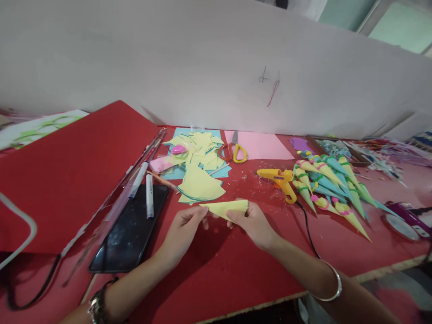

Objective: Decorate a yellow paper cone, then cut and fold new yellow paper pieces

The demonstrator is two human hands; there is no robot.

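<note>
Between my two hands is a piece of yellow paper (222,208), rolled or folded into a narrow cone shape. My left hand (184,231) pinches its pointed left end between thumb and fingers. Around the wider right end, my right hand (254,225) closes with the thumb on the front. Just beyond the hands lies a stack of yellow fan-shaped paper pieces (200,184), with yellow paper scraps (205,150) behind it. A yellow glue gun (281,180) rests to the right of my right hand, beside a pile of finished-looking paper cones (327,180) in yellow and blue.
Scissors (235,150) with red and yellow handles lie by pink paper (259,145) at the back. On the left are a black phone (131,238), white markers (150,198) and a large red board (77,180). The glue gun's cord (308,231) trails toward the front edge.
</note>
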